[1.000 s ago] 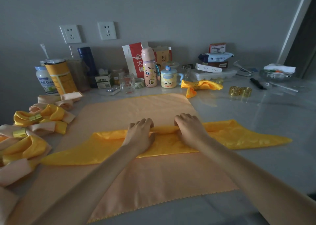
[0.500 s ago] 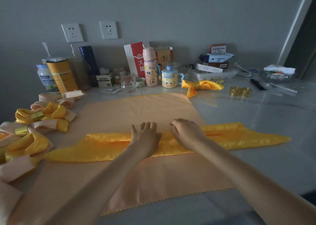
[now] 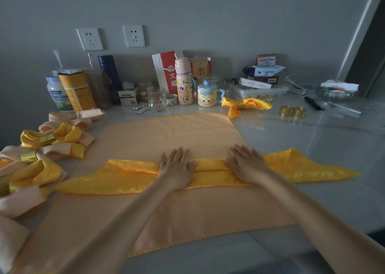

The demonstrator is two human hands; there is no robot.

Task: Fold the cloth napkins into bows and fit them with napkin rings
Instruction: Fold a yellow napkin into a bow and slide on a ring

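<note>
Two hands press flat on the yellow napkin [image 3: 125,175], which I see folded into a long band with pointed ends, lying across the peach cloth [image 3: 177,132] spread on the table [image 3: 302,140]. The left hand [image 3: 177,167] sits on the band's middle, fingers straight and a little spread. The right hand [image 3: 244,165] lies near it to the right, also open and flat, with a short stretch of fold between the two. Neither grips anything. At the left edge I count several finished bows [image 3: 52,137] in yellow and peach, ringed in gold. Another yellow bow [image 3: 245,104] lies at the back beside a mug [image 3: 207,95], and a few loose rings [image 3: 292,111] stand to its right.
</note>
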